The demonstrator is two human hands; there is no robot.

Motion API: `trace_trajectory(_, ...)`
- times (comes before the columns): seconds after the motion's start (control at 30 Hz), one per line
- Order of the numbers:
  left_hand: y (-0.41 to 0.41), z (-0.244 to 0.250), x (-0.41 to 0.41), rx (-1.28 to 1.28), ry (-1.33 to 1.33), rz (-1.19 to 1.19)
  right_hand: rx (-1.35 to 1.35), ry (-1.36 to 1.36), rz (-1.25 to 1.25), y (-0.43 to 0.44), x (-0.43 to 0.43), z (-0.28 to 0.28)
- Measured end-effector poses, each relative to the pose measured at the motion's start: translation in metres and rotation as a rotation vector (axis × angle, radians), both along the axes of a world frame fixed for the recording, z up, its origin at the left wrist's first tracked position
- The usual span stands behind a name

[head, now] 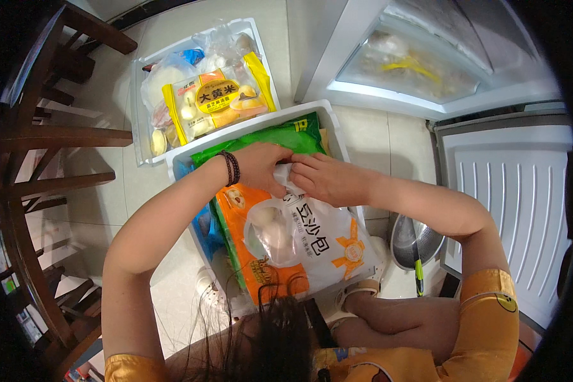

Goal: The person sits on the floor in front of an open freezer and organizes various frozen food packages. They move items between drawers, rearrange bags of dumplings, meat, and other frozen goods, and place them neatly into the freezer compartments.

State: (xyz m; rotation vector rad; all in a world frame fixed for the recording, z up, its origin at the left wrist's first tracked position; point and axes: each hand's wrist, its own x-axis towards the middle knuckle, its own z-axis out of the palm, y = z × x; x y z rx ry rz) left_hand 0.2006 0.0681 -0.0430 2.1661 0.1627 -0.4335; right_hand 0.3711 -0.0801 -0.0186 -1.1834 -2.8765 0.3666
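My left hand (262, 167), with a dark bead bracelet at its wrist, and my right hand (327, 179) meet at the upper edge of an orange-and-white plastic food bag (296, 253). Both pinch the white plastic there, bunched between the fingers. Pale buns show through the bag's clear window. The bag lies tilted over the front of a white freezer drawer (336, 126) on the floor. Beneath it sits a green plastic bag (262, 133). Along the drawer's left side shows blue packaging (209, 229). My fingertips are partly hidden by the plastic and by each other.
Behind stands a second drawer (136, 114) holding a yellow-edged food bag (219, 102) and other packages. At right, the freezer (334, 52) has its door (506, 191) swung out. A metal pan (406, 243) and a green-and-black-handled knife (419, 272) are nearby. Wooden chairs (62, 138) line the left.
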Motion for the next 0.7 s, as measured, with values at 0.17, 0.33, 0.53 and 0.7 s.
trace_trajectory(0.17, -0.004, 0.003, -0.003, 0.047, 0.041, 0.051, 0.027, -0.002, -0.030, 0.003, -0.002, 0.006)
trace_trajectory(0.33, -0.011, -0.002, -0.012, 0.020, -0.021, 0.165, 0.115, -0.008, -0.024, 0.004, -0.003, 0.001)
trace_trajectory(0.53, -0.022, -0.008, -0.018, 0.081, -0.150, 0.193, 0.163, -0.054, 0.014, 0.002, -0.003, 0.002)
trace_trajectory(0.7, -0.028, -0.008, -0.021, 0.108, -0.130, 0.232, 0.220, -0.090, 0.028, 0.000, -0.005, 0.001)
